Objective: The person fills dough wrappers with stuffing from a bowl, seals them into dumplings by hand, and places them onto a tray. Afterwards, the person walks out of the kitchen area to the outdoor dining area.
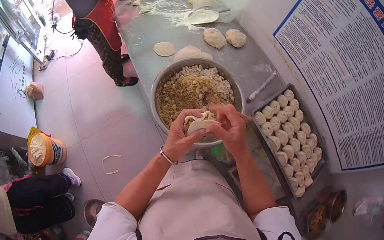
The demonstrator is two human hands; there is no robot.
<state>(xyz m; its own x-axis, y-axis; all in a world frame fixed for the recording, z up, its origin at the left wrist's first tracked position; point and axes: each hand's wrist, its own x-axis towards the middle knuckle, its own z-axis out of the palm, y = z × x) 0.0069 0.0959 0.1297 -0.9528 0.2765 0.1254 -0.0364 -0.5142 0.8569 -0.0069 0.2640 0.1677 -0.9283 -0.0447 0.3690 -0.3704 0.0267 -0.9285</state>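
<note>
My left hand [180, 135] cups a round dough wrapper [198, 124] with some filling showing inside it. The fingers of my right hand [229, 122] are bent at the wrapper's right edge. A thin wooden stick [246, 117] pokes out beside the right hand; how it is held is hidden. Both hands are over the near rim of a large metal bowl [155, 107]. Inside the bowl lies a chopped filling [186, 87], brownish on the left and paler on the right.
At right stands a tray [275, 163] of several pleated buns [291, 133]. Beyond the bowl lie flat wrappers [164, 49], dough pieces [214, 38] and a flour scoop [203, 15]. A marker [262, 87] rests by the tray. Two other people [101, 28] are nearby, one at the far table end.
</note>
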